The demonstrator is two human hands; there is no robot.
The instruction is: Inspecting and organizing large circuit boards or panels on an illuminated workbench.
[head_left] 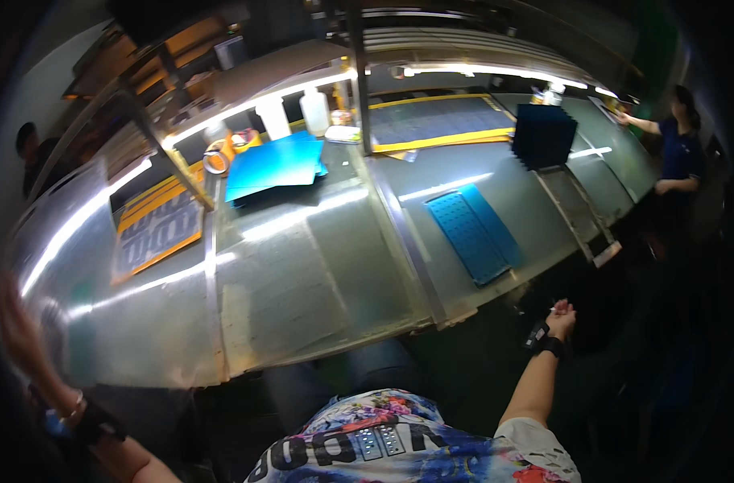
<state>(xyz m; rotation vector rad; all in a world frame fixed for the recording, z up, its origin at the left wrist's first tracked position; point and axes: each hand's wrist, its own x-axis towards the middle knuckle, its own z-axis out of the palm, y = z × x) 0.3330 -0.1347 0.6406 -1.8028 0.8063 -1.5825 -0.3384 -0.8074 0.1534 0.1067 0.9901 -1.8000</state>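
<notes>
My left hand [16, 322] reaches out at the far left, beside the outer edge of a shiny, pale sheet-topped table [141, 342]. It is dim and smeared, so its fingers cannot be made out. My right hand [562, 319] hangs off the table's front edge on the right, its fingers curled together. A tiny pale spot shows at the fingertips, too small to name. Nearest to this hand on the table lies a blue perforated panel [462, 232] with a plain blue strip along its right side. Both wrists wear black bands.
Blue sheets [277, 167] lie stacked at the back, near white bottles [314, 111] and tape rolls [216, 158]. Yellow-edged frames [159, 228] rest on the table. A dark blue stack [544, 135] stands by a metal frame [580, 213]. Another person [679, 153] works at right. Upright posts [359, 80] support lit shelves.
</notes>
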